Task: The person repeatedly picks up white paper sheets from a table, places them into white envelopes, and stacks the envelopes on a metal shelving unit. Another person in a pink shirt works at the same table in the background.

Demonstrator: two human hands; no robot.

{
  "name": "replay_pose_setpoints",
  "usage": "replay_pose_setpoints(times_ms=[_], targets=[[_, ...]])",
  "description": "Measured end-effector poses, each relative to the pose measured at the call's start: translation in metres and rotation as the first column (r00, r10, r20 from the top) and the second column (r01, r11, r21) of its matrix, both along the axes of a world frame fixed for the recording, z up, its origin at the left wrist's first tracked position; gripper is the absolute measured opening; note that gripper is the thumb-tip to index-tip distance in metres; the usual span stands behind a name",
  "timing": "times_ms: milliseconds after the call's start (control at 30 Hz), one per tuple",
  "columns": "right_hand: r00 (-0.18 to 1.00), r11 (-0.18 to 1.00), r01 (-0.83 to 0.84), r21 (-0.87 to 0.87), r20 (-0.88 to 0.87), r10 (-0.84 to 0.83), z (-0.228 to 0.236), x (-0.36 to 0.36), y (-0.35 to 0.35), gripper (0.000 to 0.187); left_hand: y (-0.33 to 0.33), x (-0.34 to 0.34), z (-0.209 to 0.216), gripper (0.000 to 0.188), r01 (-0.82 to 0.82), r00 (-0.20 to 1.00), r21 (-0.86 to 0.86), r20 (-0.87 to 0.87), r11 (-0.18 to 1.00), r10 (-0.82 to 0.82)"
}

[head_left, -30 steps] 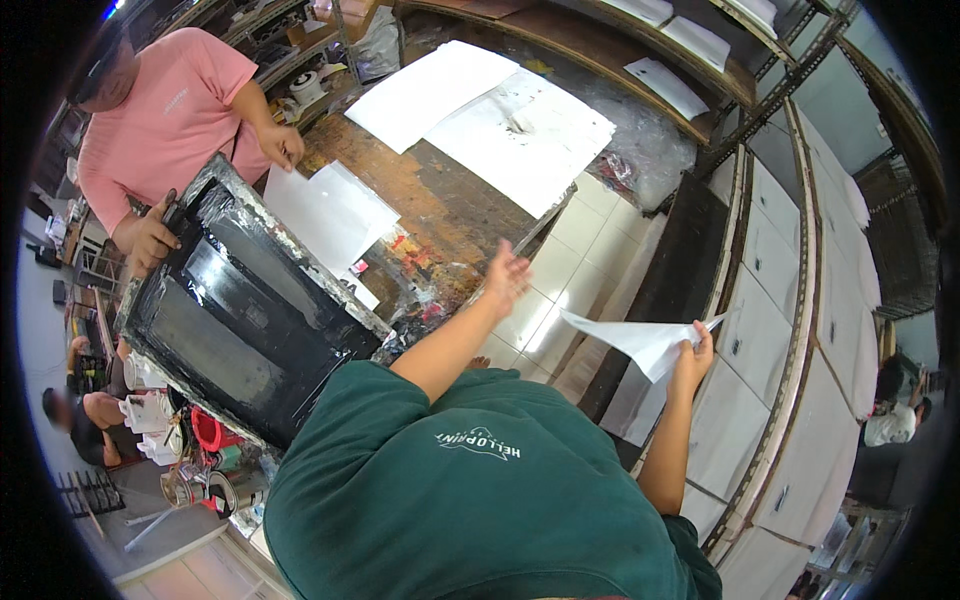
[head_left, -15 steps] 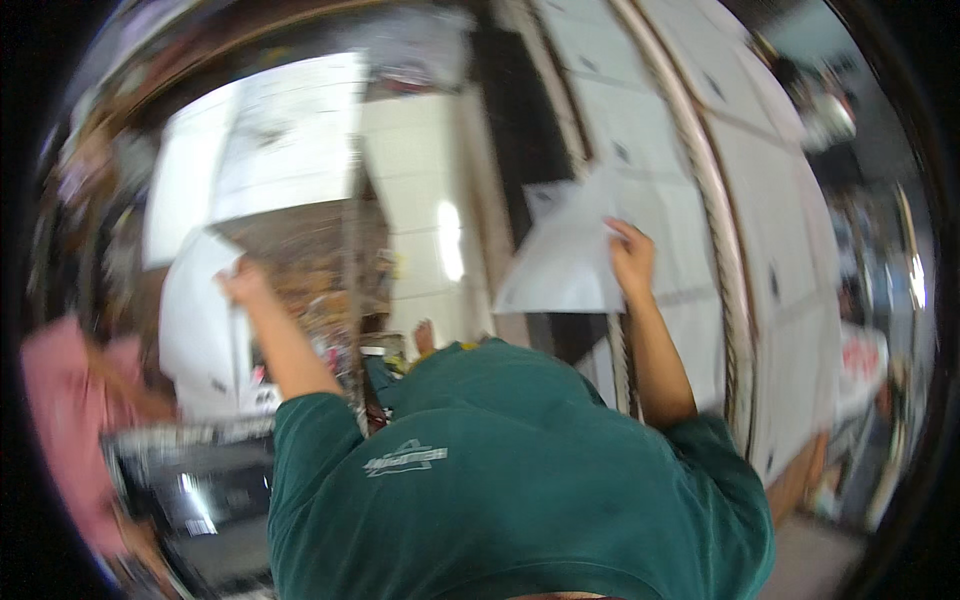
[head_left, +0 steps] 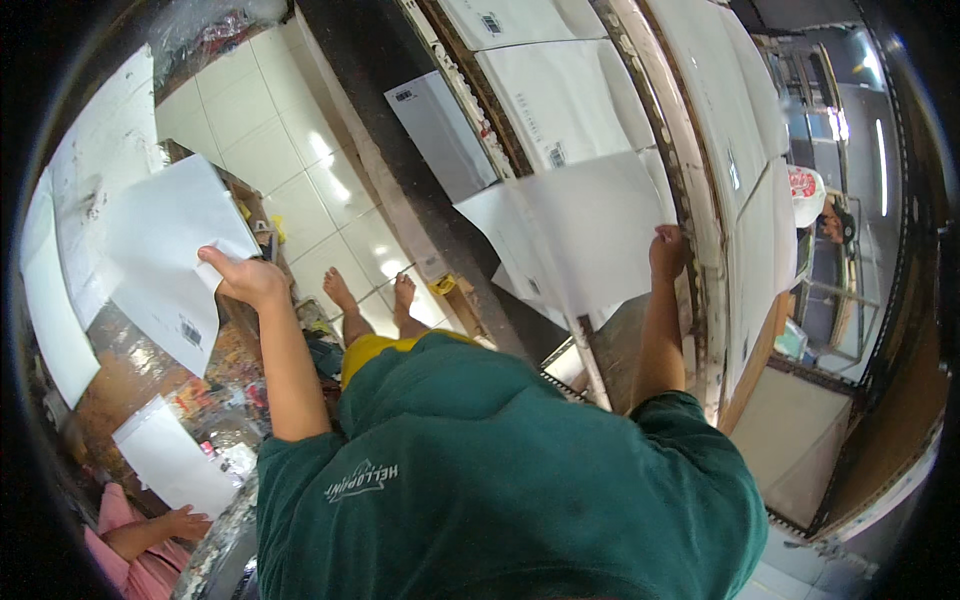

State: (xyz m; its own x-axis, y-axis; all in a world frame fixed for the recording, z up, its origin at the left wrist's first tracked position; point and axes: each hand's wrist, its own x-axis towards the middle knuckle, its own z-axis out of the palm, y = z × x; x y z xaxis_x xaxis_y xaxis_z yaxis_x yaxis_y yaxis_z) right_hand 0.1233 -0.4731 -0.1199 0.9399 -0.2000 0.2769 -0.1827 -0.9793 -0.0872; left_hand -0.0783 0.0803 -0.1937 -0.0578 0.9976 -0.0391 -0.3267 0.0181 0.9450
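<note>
My left hand (head_left: 248, 278) is closed on the edge of a white paper sheet (head_left: 165, 255), thumb on top, with a small dark printed patch near the sheet's lower corner. The sheet hangs over the stained worktable on the left. At the rack on the right, my right hand (head_left: 668, 252) pinches the right edge of a thin, see-through white sheet (head_left: 575, 225). That sheet slopes across the rack's front rail, its left corner over a dark ledge. Behind it, several white sheets (head_left: 560, 95) lie in rows on the rack.
Another white sheet (head_left: 440, 130) rests on the dark ledge (head_left: 350, 45). At lower left, a co-worker's hand (head_left: 185, 523) touches a sheet (head_left: 180, 460) on the worktable (head_left: 130, 385). Tiled floor (head_left: 270, 110) runs between table and rack. Framed panels (head_left: 785, 430) stand at right.
My view has turned, so the rack now fills more of it. The left sheet has come up and toward the aisle in my left hand. The right sheet is still held, spread wider over the rack.
</note>
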Motion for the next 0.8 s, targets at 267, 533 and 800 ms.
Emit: replay_pose_setpoints(times_ms=[267,533,800], targets=[[0.959,0.929,0.283,-0.238,0.072,-0.274,-0.065,0.091,-0.116,0.022,-0.082,-0.022,-0.044,0.046,0.191,0.974,-0.199,-0.086,0.961,-0.211],[0.982,0.973,0.161,-0.163,0.126,-0.141,-0.079,0.127,-0.136,0.019,-0.112,-0.03,-0.07,0.046,0.347,0.92,-0.341,-0.057,0.874,-0.388],[0.967,0.942,0.216,-0.256,0.188,-0.17,-0.083,0.129,-0.145,0.026,-0.133,-0.028,-0.054,0.045,0.455,0.866,-0.344,-0.044,0.821,-0.498]])
